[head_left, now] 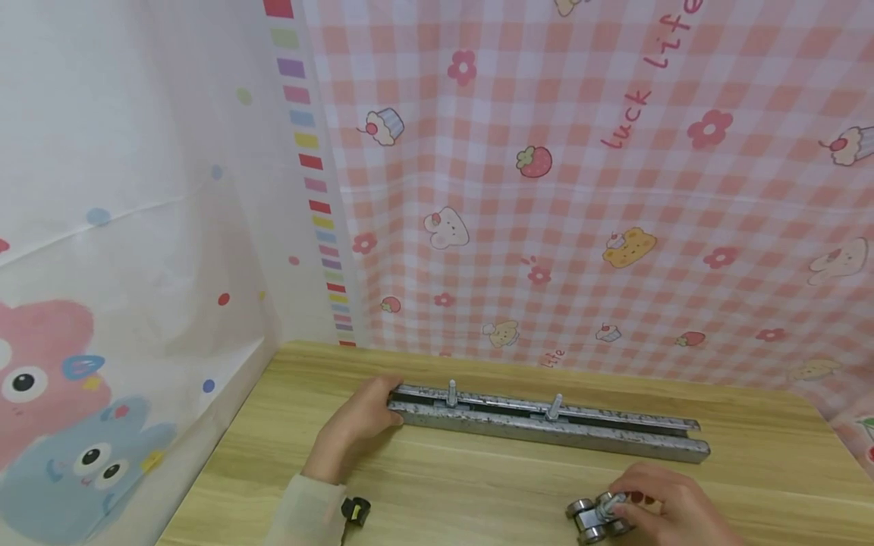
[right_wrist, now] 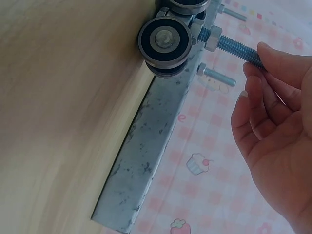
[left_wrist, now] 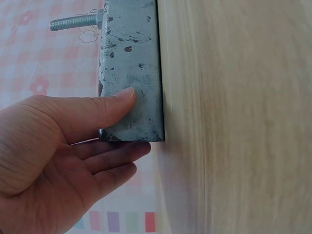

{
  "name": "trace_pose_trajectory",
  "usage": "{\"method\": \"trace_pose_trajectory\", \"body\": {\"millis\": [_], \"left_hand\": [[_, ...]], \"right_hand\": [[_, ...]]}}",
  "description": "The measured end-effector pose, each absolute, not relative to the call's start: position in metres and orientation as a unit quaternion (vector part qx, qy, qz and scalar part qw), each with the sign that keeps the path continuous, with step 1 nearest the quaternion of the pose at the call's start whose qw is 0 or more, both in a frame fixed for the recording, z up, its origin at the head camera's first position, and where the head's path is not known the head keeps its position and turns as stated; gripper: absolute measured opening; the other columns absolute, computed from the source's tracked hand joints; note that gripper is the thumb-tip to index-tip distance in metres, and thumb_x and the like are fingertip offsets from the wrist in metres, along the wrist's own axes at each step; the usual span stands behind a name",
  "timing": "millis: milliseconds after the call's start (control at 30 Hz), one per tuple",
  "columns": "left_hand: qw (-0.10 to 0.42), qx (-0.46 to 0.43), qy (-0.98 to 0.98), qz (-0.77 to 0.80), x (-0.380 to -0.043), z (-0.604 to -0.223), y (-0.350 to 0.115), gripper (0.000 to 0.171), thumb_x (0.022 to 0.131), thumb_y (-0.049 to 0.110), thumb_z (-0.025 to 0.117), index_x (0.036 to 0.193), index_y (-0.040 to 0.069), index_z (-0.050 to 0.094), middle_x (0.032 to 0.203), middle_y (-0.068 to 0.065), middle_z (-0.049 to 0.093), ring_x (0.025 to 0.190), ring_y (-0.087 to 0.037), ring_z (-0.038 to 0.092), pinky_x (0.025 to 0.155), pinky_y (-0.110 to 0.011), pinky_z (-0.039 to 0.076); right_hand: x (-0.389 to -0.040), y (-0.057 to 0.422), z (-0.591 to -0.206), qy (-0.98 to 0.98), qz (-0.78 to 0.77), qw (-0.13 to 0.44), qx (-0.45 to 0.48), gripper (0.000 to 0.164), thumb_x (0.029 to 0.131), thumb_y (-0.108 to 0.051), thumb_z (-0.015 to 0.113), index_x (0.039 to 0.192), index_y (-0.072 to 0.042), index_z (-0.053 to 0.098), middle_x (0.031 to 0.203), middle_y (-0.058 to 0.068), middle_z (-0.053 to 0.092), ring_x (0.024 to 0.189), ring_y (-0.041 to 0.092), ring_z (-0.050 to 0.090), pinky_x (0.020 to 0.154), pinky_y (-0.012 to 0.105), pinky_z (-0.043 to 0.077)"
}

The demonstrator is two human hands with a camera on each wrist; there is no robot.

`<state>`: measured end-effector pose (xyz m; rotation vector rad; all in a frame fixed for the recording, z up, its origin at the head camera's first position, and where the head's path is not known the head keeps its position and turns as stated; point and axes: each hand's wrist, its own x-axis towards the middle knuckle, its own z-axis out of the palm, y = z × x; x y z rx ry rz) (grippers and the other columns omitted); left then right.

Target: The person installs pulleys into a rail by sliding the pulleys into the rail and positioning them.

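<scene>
Rail: I see a long grey metal rail (head_left: 546,428), galvanised look, dark specks & scuffs, lying flat on the wood table (head_left: 444,485), running L-R near the back wall. Two bolts (head_left: 452,393) stand up out of its top slot.
L hand: my left hand (head_left: 355,432) is at the rail's L end; thumb (left_wrist: 105,105) pressed flat on the side face, fingers curled under the end. Gripping the rail.
Roller: small steel roller carriage (head_left: 592,519), dark-rimmed wheels w/ shiny hubs, threaded stud (right_wrist: 234,46) sticking out. Sits on the table, front R, apart from the rail, just in front of it.
R hand: my right hand (head_left: 658,504) pinches the stud w/ fingertips (right_wrist: 268,53); wheels lie L of the fingers.
Backdrop: pink check cloth (head_left: 614,189) behind.
</scene>
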<state>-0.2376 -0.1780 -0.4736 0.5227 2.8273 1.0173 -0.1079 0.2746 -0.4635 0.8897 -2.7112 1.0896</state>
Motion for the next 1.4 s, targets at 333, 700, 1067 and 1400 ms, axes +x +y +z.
{"method": "trace_pose_trajectory", "body": {"millis": [333,700,1067,1400], "left_hand": [[0.046,0.161,0.924,0.342,-0.237,-0.473,-0.177,0.050,0.080,-0.010,0.083,0.127,-0.007,0.066,0.124,-0.020,0.069,0.116,-0.034,0.065,0.102,-0.052,0.054],[0.045,0.166,0.927,0.334,-0.235,-0.472,-0.177,0.052,0.080,-0.009,0.084,0.128,-0.009,0.065,0.128,-0.023,0.067,0.121,-0.039,0.063,0.104,-0.053,0.052],[0.050,0.159,0.927,0.336,-0.237,-0.475,-0.177,0.052,0.081,-0.007,0.084,0.129,-0.008,0.064,0.128,-0.022,0.068,0.120,-0.037,0.063,0.102,-0.053,0.053],[0.048,0.163,0.928,0.332,-0.238,-0.475,-0.178,0.051,0.081,-0.007,0.084,0.129,-0.009,0.065,0.127,-0.022,0.068,0.120,-0.038,0.064,0.102,-0.053,0.053]], "right_hand": [[-0.106,0.287,-0.467,-0.904,0.335,0.066,0.258,0.021,0.089,-0.005,0.082,0.102,-0.020,0.077,0.093,-0.019,0.064,0.075,-0.001,0.055,0.054,0.023,0.045],[-0.097,0.288,-0.471,-0.929,0.325,0.103,0.143,0.024,0.083,-0.001,0.084,0.100,-0.017,0.079,0.090,-0.020,0.064,0.073,0.001,0.052,0.056,0.025,0.046],[-0.095,0.301,-0.478,-0.925,0.319,0.170,0.116,0.028,0.078,0.006,0.085,0.097,-0.012,0.078,0.086,-0.020,0.063,0.072,0.000,0.053,0.054,0.024,0.047],[-0.097,0.315,-0.481,-0.935,0.311,0.162,0.061,0.023,0.082,0.002,0.085,0.101,-0.009,0.079,0.083,-0.015,0.064,0.071,0.001,0.053,0.055,0.025,0.049]]}}
